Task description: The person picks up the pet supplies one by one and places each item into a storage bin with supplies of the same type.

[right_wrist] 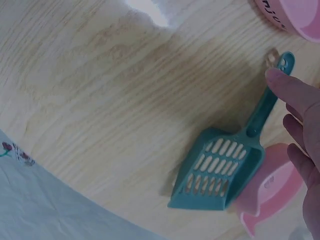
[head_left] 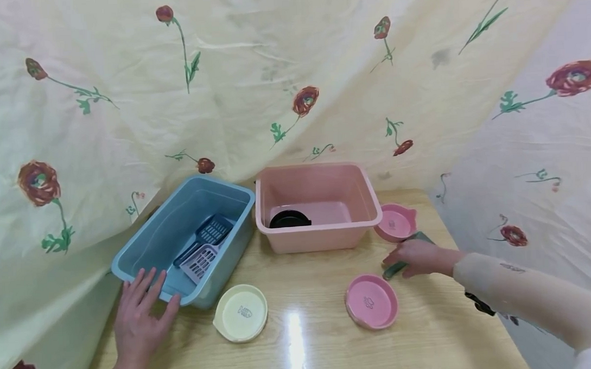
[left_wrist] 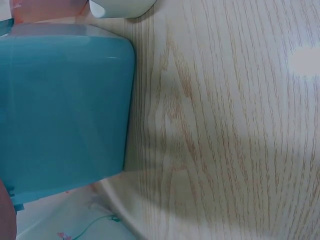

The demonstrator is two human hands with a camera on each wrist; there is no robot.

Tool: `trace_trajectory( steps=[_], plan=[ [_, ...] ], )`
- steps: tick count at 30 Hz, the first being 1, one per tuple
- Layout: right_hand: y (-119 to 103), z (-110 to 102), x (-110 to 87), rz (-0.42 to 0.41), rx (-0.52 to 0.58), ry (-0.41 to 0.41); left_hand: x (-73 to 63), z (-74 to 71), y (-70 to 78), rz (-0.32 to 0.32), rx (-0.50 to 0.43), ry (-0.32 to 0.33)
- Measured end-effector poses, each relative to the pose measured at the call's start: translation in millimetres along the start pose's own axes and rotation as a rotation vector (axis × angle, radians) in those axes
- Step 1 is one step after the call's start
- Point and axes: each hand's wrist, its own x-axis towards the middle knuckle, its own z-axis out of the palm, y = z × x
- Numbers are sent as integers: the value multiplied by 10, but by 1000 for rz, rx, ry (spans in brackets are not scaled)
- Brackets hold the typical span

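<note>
My right hand point(head_left: 415, 256) pinches the handle of a dark green slotted litter scoop point(right_wrist: 217, 162), the thumb pressed near the handle's end. The scoop's head overlaps the far pink bowl point(head_left: 396, 223) in the right wrist view. With fingers spread, my left hand point(head_left: 141, 320) rests at the near rim of a blue litter box point(head_left: 230, 273). Inside that box lie a dark blue scoop point(head_left: 213, 229) and a pale purple slotted scoop point(head_left: 199, 264). Only a sliver of the left hand shows at the left wrist view's edge.
A pink bin point(head_left: 317, 239) stands at the back centre, holding a black round item point(head_left: 289, 218). In front are a cream bowl point(head_left: 241, 313) and a near pink bowl point(head_left: 372, 302) on the wooden table point(head_left: 325, 346). Flowered cloth point(head_left: 252, 55) hangs behind and at both sides.
</note>
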Motion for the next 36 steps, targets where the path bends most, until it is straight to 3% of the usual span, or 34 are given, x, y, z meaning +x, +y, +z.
trace_trajectory(
  steps=[6, 20, 29, 36],
  plan=[
    [4, 92, 40, 59, 46, -22, -1, 23, -52, 34, -8, 40],
    [30, 205, 75, 5, 13, 19, 19, 8, -42, 36, 30, 9],
    [29, 210, 51, -71, -25, 67, 33, 10, -41, 54, 48, 4],
    [10, 181, 44, -187, -34, 154, 17, -6, -44, 44, 61, -9]
  ],
)
